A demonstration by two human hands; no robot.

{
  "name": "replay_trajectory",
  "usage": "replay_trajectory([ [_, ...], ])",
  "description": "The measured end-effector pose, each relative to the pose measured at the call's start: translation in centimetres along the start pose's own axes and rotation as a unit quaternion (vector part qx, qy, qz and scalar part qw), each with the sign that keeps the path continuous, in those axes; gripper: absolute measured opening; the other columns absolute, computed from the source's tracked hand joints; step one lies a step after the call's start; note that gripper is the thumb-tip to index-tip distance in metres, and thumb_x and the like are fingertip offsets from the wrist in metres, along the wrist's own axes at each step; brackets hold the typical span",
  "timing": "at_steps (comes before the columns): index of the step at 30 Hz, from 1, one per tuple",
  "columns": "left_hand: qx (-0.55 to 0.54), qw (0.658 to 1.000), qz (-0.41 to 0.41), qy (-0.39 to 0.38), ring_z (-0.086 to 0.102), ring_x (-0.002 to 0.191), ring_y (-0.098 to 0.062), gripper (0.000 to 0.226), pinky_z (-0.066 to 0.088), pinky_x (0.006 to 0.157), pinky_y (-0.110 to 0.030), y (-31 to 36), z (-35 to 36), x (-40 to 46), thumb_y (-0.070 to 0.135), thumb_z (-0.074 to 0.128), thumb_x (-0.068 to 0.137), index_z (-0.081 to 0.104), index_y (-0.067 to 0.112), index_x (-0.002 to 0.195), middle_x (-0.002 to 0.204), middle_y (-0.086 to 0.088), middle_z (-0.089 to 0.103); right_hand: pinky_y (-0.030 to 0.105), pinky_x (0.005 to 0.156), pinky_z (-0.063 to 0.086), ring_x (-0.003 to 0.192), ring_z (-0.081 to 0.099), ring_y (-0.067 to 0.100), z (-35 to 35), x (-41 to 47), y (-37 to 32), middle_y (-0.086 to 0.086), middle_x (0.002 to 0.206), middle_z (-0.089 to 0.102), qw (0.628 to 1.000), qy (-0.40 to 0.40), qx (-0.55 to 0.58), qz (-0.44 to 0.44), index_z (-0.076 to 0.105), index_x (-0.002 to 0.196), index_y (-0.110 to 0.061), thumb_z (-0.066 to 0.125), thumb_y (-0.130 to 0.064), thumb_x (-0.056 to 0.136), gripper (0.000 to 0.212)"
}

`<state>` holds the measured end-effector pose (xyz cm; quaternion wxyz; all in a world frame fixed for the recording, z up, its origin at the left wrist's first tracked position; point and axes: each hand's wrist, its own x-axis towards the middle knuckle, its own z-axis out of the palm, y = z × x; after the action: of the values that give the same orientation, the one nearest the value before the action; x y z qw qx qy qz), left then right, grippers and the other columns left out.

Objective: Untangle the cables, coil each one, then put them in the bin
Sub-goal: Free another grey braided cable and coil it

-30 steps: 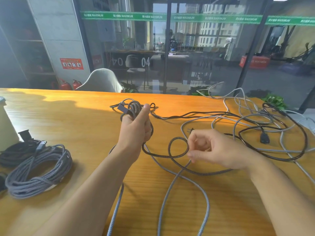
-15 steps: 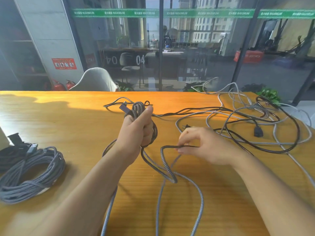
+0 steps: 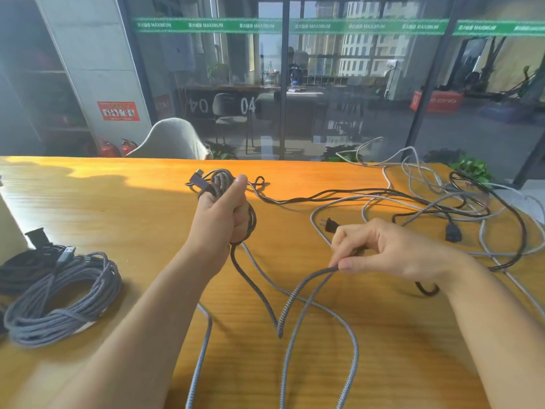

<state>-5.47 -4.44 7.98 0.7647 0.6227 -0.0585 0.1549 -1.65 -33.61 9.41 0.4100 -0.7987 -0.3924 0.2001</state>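
My left hand [image 3: 221,215] grips a small coil of grey braided cable [image 3: 221,182] above the middle of the wooden table [image 3: 124,208], a dark plug end sticking out at its top left. From the coil the braided cable [image 3: 290,299] drops in a V to my right hand [image 3: 383,250], which pinches it between thumb and fingers. A black two-pin plug [image 3: 329,225] pokes out just behind my right hand. A tangle of black and light grey cables [image 3: 442,202] sprawls over the table's right side.
A coiled grey braided cable [image 3: 62,299] and a coiled black cable [image 3: 20,268] lie at the left edge beside a white object [image 3: 7,228]. More braided cable runs off the near edge. A white chair [image 3: 171,140] stands behind the table, before a glass wall.
My right hand has moved right and slightly toward me, drawing the braided cable out into a longer V. The loop near it has straightened. My left hand keeps its grip on the coil.
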Motion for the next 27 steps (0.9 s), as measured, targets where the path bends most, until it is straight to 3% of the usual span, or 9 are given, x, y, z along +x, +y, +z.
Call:
replay_trajectory([
  [4, -0.008, 0.999, 0.014, 0.033, 0.008, 0.051, -0.014, 0.052, 0.007, 0.047, -0.028, 0.5, -0.8, 0.4, 0.027, 0.051, 0.109, 0.016, 0.021, 0.073, 0.06, 0.001, 0.014, 0.028, 0.088, 0.049, 0.089, 0.064, 0.005, -0.7, -0.1, 1.4, -0.016, 0.097, 0.064, 0.995, 0.049, -0.08, 0.04, 0.081, 0.093, -0.031, 0.075, -0.026, 0.094, 0.009],
  [6, -0.024, 0.997, 0.024, 0.067, 0.009, 0.05, -0.013, 0.051, 0.008, 0.045, -0.026, 1.1, -1.5, 0.6, 0.027, 0.051, 0.109, 0.014, 0.022, 0.074, 0.06, 0.002, 0.013, 0.032, 0.091, 0.052, 0.092, 0.065, 0.004, -1.1, 0.2, 2.2, -0.019, 0.098, 0.062, 0.982, 0.104, -0.146, 0.054, 0.08, 0.091, -0.034, 0.075, -0.026, 0.095, 0.01],
  [12, -0.108, 0.985, 0.025, 0.129, 0.011, 0.048, -0.011, 0.049, 0.011, 0.044, -0.025, 2.5, -3.6, 1.2, 0.034, 0.049, 0.109, 0.014, 0.022, 0.078, 0.059, 0.006, 0.015, 0.042, 0.089, 0.052, 0.094, 0.061, 0.006, -2.2, 0.7, 5.5, -0.016, 0.097, 0.061, 0.913, 0.294, -0.27, 0.088, 0.076, 0.086, -0.036, 0.079, -0.025, 0.092, 0.014],
  [14, -0.119, 0.985, 0.021, 0.123, 0.011, 0.049, -0.011, 0.048, 0.012, 0.044, -0.024, 2.6, -3.5, 1.0, 0.036, 0.048, 0.11, 0.015, 0.021, 0.078, 0.06, 0.006, 0.015, 0.042, 0.085, 0.053, 0.092, 0.062, 0.011, -1.9, 1.2, 6.0, -0.016, 0.095, 0.061, 0.895, 0.316, -0.297, 0.109, 0.073, 0.083, -0.038, 0.079, -0.025, 0.092, 0.016],
  [17, -0.106, 0.99, 0.017, 0.095, 0.011, 0.049, -0.011, 0.048, 0.011, 0.043, -0.024, 2.4, -2.4, 0.6, 0.035, 0.048, 0.11, 0.015, 0.022, 0.077, 0.061, 0.005, 0.014, 0.035, 0.087, 0.053, 0.097, 0.064, 0.009, -0.7, 2.0, 5.5, -0.019, 0.096, 0.062, 0.913, 0.228, -0.31, 0.136, 0.071, 0.084, -0.042, 0.073, -0.009, 0.093, 0.035],
  [20, -0.091, 0.995, 0.015, 0.049, 0.006, 0.051, -0.014, 0.048, 0.007, 0.046, -0.029, 2.1, -1.1, 0.4, 0.035, 0.048, 0.11, 0.016, 0.021, 0.077, 0.065, 0.0, 0.009, 0.028, 0.096, 0.052, 0.105, 0.065, 0.001, 1.6, 2.6, 3.3, -0.019, 0.11, 0.067, 0.944, 0.255, -0.207, 0.037, 0.078, 0.106, -0.033, 0.053, 0.005, 0.097, 0.046],
  [22, -0.079, 0.997, 0.014, 0.021, 0.005, 0.052, -0.015, 0.049, 0.006, 0.048, -0.031, 2.0, -0.3, 0.1, 0.036, 0.048, 0.11, 0.015, 0.02, 0.076, 0.064, -0.001, 0.008, 0.023, 0.095, 0.051, 0.105, 0.067, -0.001, 3.6, 3.1, 0.8, -0.02, 0.115, 0.07, 0.963, 0.241, -0.12, -0.009, 0.075, 0.122, -0.031, 0.054, -0.012, 0.105, 0.033],
  [24, -0.072, 0.997, 0.018, -0.009, 0.006, 0.05, -0.014, 0.05, 0.005, 0.047, -0.032, 2.0, 0.6, -0.4, 0.035, 0.048, 0.109, 0.017, 0.02, 0.074, 0.061, 0.0, 0.01, 0.019, 0.092, 0.051, 0.104, 0.066, -0.003, 5.6, 3.5, -1.1, -0.02, 0.112, 0.073, 0.988, 0.137, -0.075, 0.004, 0.071, 0.128, -0.034, 0.06, -0.037, 0.105, 0.026],
  [27, -0.071, 0.997, 0.018, -0.037, 0.005, 0.049, -0.014, 0.05, 0.006, 0.046, -0.031, 2.4, 1.2, -0.9, 0.033, 0.046, 0.11, 0.016, 0.019, 0.072, 0.059, 0.001, 0.011, 0.022, 0.079, 0.053, 0.08, 0.066, 0.009, 6.7, 3.5, -1.7, -0.009, 0.094, 0.076, 0.998, -0.028, -0.045, 0.039, 0.071, 0.119, -0.025, 0.062, -0.037, 0.104, 0.021],
])
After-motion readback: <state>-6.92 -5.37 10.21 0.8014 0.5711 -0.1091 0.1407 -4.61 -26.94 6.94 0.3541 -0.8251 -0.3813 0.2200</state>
